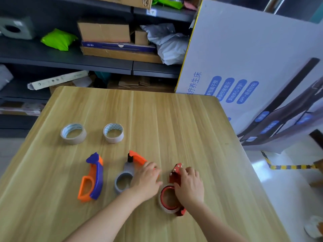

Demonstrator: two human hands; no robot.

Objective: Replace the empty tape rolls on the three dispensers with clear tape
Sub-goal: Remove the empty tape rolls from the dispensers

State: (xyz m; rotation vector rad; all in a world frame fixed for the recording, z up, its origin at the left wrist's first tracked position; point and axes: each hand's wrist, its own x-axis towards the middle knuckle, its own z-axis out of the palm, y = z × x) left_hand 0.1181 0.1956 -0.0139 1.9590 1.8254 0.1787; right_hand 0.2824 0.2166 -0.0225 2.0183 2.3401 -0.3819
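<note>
Curling over the red dispenser [173, 177], the right hand [189, 186] grips it; left hand [146, 180] beside, grasp unclear; wooden table [174, 119] beneath, shelves [70, 61] beyond.

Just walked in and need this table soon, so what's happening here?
A person is reloading tape dispensers at a wooden table. Their right hand grips the red dispenser, which already carries a clear roll, while the left hand lies on the orange-and-grey dispenser beside it. The orange-and-blue dispenser sits untouched to the left, and two tape rolls wait farther back.
</note>
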